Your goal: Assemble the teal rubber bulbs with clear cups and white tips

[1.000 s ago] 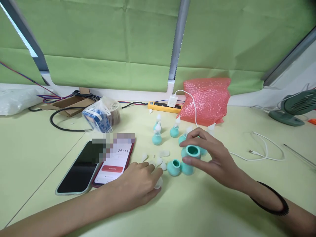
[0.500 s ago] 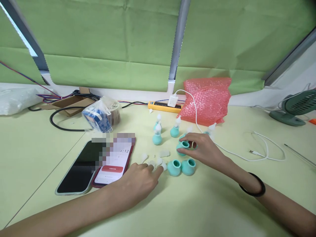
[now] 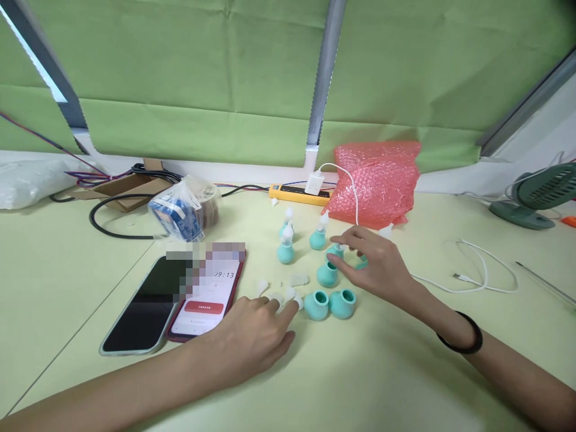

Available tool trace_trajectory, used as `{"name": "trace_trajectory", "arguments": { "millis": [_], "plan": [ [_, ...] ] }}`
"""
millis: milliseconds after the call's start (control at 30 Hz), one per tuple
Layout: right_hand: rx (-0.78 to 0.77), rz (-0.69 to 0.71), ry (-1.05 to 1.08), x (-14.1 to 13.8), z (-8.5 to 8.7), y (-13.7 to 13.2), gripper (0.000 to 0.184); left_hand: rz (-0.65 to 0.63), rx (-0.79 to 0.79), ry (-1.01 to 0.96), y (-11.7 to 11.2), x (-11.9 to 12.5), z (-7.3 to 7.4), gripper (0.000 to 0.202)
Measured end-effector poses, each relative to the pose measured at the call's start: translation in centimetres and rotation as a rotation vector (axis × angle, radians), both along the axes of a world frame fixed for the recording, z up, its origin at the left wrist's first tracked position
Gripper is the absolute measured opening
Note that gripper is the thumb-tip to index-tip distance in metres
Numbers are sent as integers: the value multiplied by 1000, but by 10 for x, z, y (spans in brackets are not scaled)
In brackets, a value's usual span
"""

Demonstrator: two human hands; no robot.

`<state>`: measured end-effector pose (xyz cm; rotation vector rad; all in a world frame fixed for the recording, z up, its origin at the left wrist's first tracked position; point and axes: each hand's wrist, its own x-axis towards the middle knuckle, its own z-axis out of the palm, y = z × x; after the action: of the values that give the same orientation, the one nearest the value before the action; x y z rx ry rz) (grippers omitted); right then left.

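My left hand (image 3: pixel 258 333) rests on the table, fingers outstretched over several small translucent plastic tips (image 3: pixel 294 297). It looks open, though its fingertips partly cover the pieces. Just right of it, two teal squeeze bulbs (image 3: pixel 316 306) sit side by side, open mouths up. My right hand (image 3: pixel 371 261) hovers with thumb and fingers apart, beside a third open-mouthed teal bulb (image 3: pixel 327 275). Between its thumb and fingers, farther back, is another teal bulb (image 3: pixel 333 254), its top partly hidden. Behind them, several teal bulbs (image 3: pixel 285 253) stand upright with clear pointed tips fitted. More teal shows behind my right hand.
Two phones (image 3: pixel 144 306) lie on the left. Behind them are a plastic-wrapped blue packet (image 3: pixel 177 216) and a cardboard box (image 3: pixel 130 189). A yellow power strip (image 3: pixel 281 193), red bubble-wrap bag (image 3: pixel 373 186) and white cable (image 3: pixel 443 288) lie behind and right. A green fan (image 3: pixel 526 213) stands far right.
My right hand has let go of the open-mouthed teal bulb, which now stands slightly left and nearer. The hand has shifted a little up and right. My left hand stays nearly still.
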<state>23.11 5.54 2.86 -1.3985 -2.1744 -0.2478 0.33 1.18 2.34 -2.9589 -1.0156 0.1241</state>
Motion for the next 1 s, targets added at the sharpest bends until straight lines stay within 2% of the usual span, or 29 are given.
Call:
{"name": "trace_trajectory", "arguments": {
  "millis": [100,200,333,433,567,700,867,933,1000],
  "plan": [
    [137,-127,-151,3,5,0,28,-1,3,-16,-1,-1,1,29],
    [108,-186,-315,5,5,2,28,-1,7,-28,-3,-1,2,29],
    [96,-164,-445,6,1,6,27,2,2,-36,-4,-1,3,29],
    [164,-93,-380,8,-1,8,23,6,5,-42,-3,0,4,28],
    [393,-33,-227,12,3,9,21,11,16,-59,-3,0,6,29],
    [481,38,-186,13,7,8,20,16,21,-85,-3,1,9,28],
    [641,120,-74,16,16,-4,30,2,46,-168,-5,-1,10,26],
    [638,206,-59,20,23,-16,41,-12,88,-256,-6,-2,10,25],
    [552,288,-32,24,30,-34,51,-34,151,-382,-6,-4,10,22]
  ]
}}
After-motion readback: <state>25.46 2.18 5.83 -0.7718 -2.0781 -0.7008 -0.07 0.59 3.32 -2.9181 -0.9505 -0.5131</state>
